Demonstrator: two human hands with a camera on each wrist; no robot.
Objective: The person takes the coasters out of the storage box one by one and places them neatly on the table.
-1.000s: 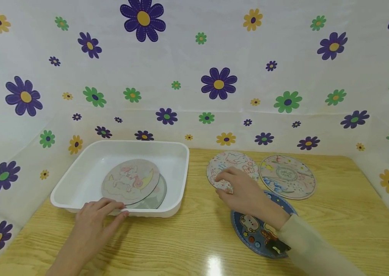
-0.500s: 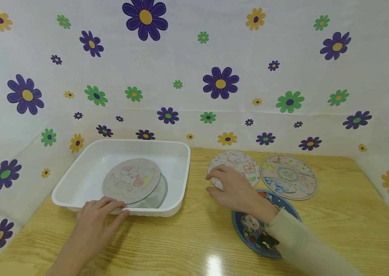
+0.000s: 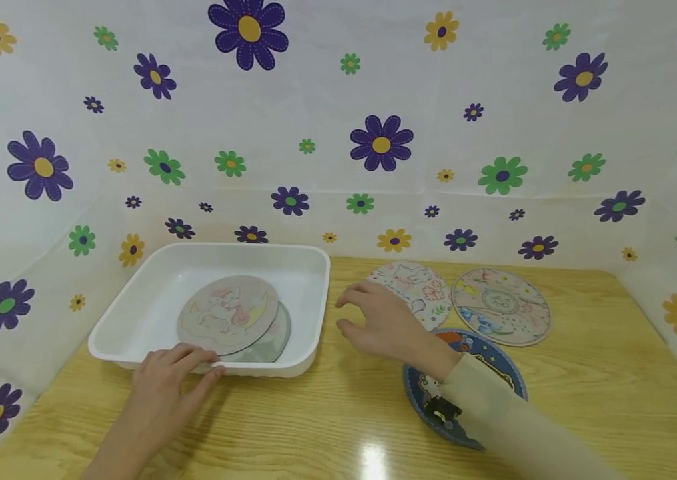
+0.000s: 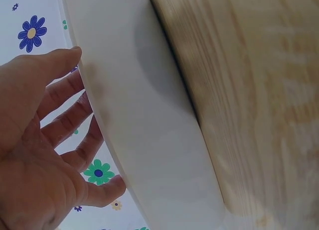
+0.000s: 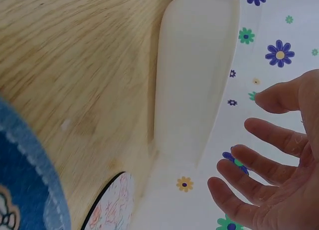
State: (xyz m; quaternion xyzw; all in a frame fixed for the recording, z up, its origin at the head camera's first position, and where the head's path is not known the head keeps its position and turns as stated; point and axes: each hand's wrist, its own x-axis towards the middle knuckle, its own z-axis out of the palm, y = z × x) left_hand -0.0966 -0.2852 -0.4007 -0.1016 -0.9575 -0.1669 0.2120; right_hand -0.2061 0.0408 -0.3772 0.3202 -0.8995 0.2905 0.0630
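My left hand (image 3: 164, 380) rests at the near rim of a white plastic tray (image 3: 134, 333). Seen from the left wrist, its fingertips and thumb tip meet the rim, fingers spread. Inside lie two round mats: a pinkish one (image 3: 224, 313) with a cartoon animal and moon overlaps a grey-green one (image 3: 278, 337). My right hand (image 3: 386, 323) hovers between the tray and the mats on the right, fingers loosely bent and holding nothing. Its hand and wrist partly hide a white doodle-print mat (image 3: 428, 287) and a dark blue cartoon mat (image 3: 494, 357).
A round pink floral mat (image 3: 503, 307) lies at the back right of the wooden table (image 3: 314, 427). White cloth (image 3: 314, 100) printed with flowers stands behind and at both sides. A small dark object (image 3: 443, 408) shows by the right sleeve.
My right hand has moved left, from above the doodle-print mat toward the tray, still holding nothing. My left hand stays at the rim, and the mats have not moved.
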